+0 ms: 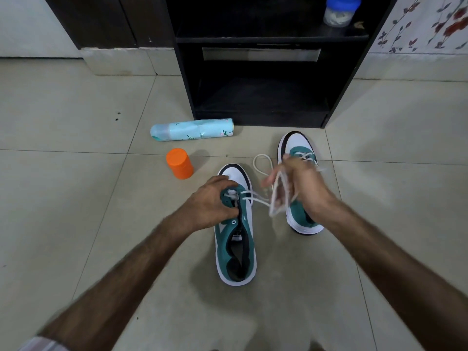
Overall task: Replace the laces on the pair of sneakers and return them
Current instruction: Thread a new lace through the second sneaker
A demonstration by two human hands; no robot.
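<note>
Two teal and white sneakers stand on the tiled floor, toes pointing away from me. The near sneaker (pixel 236 239) is in the middle, and my left hand (pixel 211 201) grips its eyelet area near the toe. A white lace (pixel 255 197) runs from its front eyelets to my right hand (pixel 298 186), which is closed on the lace, blurred, with a loop sticking out behind it. The second sneaker (pixel 300 219) sits to the right, partly hidden by my right hand, with laces showing near its toe.
A light blue spray can (pixel 192 129) lies on its side on the floor. An orange-capped jar (pixel 179 163) stands left of the near sneaker. A black open shelf unit (pixel 263 72) is straight ahead, with a blue-lidded jar (pixel 340 10) on its upper shelf.
</note>
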